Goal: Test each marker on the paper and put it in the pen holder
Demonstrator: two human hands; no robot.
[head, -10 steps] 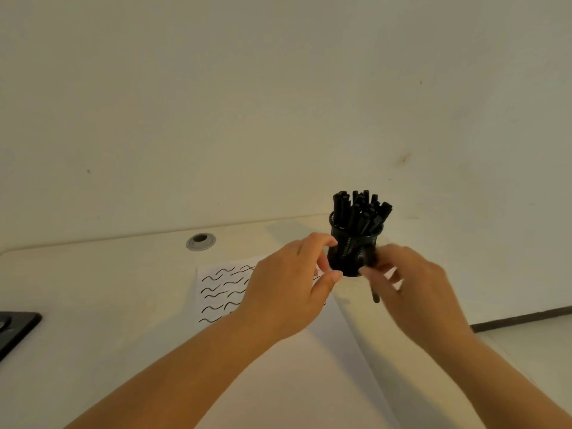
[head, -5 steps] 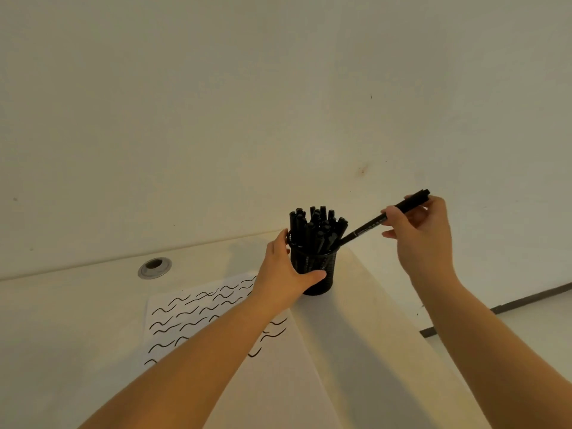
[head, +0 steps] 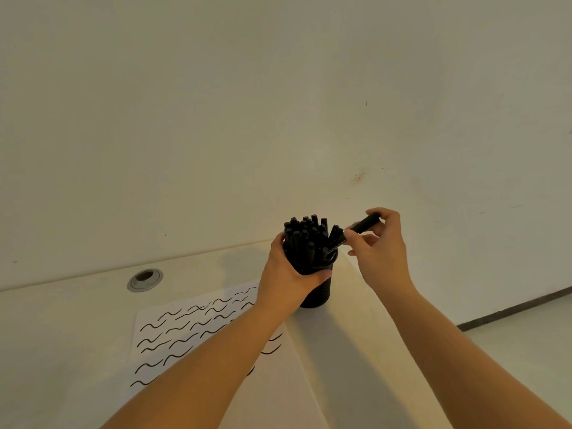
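White paper sheet [head: 192,332], black wavy test strokes, lies flat at left on cream table [head: 62,335]. Left hand [head: 289,281] wraps black cylindrical pen holder [head: 318,292], steadying it; holder packed with black capped markers [head: 305,239]. Right hand [head: 379,249] pinches slim black marker [head: 356,232], lower end apparently entering holder rim. Step: insertion. Next: slide marker into remaining gap, release.

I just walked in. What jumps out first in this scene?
A black pen holder crammed with black markers stands near the table's far right corner, gripped by the left hand. The right hand pinches one more marker, slanted into the rim. Left of it lies a paper covered in black squiggles.
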